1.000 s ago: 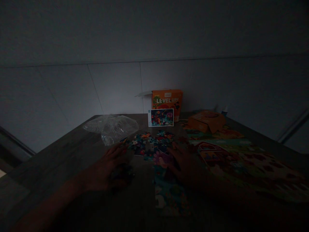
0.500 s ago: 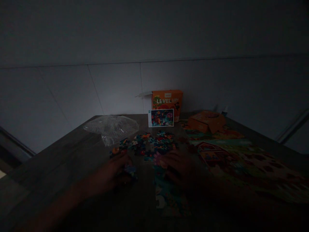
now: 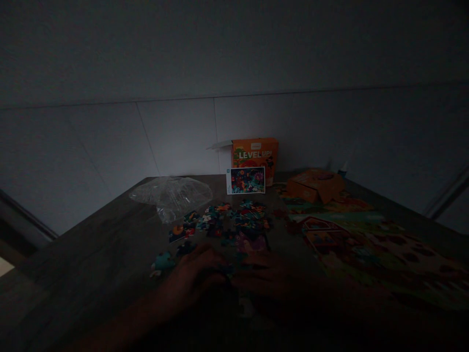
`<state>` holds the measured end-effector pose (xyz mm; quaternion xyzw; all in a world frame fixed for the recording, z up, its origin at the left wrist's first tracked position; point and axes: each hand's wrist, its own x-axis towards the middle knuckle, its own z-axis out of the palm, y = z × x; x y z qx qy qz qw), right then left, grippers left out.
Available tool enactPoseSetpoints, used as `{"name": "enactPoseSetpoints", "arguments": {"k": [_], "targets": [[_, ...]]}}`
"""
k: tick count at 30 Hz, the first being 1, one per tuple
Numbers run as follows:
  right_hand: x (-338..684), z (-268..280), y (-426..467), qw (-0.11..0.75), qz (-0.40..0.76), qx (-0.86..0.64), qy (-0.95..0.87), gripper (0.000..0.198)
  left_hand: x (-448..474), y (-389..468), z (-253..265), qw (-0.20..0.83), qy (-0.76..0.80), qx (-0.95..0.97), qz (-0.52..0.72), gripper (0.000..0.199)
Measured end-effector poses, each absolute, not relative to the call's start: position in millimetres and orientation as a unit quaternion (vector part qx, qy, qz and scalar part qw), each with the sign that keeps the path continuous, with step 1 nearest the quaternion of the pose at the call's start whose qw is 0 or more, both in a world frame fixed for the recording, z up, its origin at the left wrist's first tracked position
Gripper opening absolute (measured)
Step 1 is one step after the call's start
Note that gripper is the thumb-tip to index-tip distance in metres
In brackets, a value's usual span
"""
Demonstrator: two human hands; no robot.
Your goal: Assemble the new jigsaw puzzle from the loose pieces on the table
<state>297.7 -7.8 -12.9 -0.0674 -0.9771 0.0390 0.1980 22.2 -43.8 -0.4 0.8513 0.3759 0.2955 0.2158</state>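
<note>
The scene is very dark. My left hand (image 3: 200,274) is curled low over the table, its fingers closed on a bluish puzzle piece (image 3: 227,269). Opposite it, my right hand (image 3: 262,274) has its fingers stretched leftward over a joined strip of puzzle, close to that piece. A purple puzzle section (image 3: 251,242) shows just beyond the right fingers; the hands and shadow hide most of the strip. Farther off lies a heap of loose puzzle pieces (image 3: 216,217). A teal piece (image 3: 163,261) rests left of my left hand.
A picture card (image 3: 246,180) leans on an orange box (image 3: 256,146) near the wall. Crumpled clear plastic (image 3: 174,193) lies at the back left. On the right are a large farm-picture puzzle (image 3: 366,249) and an orange carton piece (image 3: 315,183).
My left hand has moved right, toward the strip, uncovering the teal piece. My right hand has drawn slightly nearer to me, so the purple section shows more.
</note>
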Motion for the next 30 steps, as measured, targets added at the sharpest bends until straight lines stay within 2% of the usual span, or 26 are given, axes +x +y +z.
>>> {"name": "enactPoseSetpoints", "arguments": {"k": [3, 8, 13, 19, 22, 27, 30], "targets": [[298.8, -17.7, -3.4, 0.23, 0.028, -0.106, -0.967, 0.05, 19.5, -40.0, 1.4, 0.195, 0.377, 0.855, 0.298, 0.021], [301.3, -25.2, 8.9, 0.32, 0.022, -0.294, -0.9, 0.044, 6.9, -29.1, 6.4, 0.125, 0.454, 0.818, 0.329, 0.021], [302.4, -22.9, 15.8, 0.278, 0.014, -0.357, -0.892, 0.038, -19.8, -11.8, 9.8, 0.05, 0.536, 0.778, 0.325, 0.028], [302.9, -28.2, 14.5, 0.233, 0.009, -0.286, -0.93, 0.037, -63.1, 7.3, 23.1, -0.043, 0.624, 0.74, 0.247, 0.036], [303.1, -28.0, 13.3, 0.236, 0.01, -0.306, -0.922, 0.036, -74.2, 10.1, 27.0, -0.015, 0.651, 0.735, 0.188, 0.036], [302.1, -24.4, 12.8, 0.25, -0.008, -0.324, -0.913, 0.03, -83.7, 3.9, 19.8, 0.089, 0.698, 0.709, 0.047, 0.04], [301.4, -25.2, 12.7, 0.25, -0.017, -0.326, -0.911, 0.031, -93.5, -2.6, 9.5, 0.094, 0.678, 0.728, 0.038, 0.037]]}}
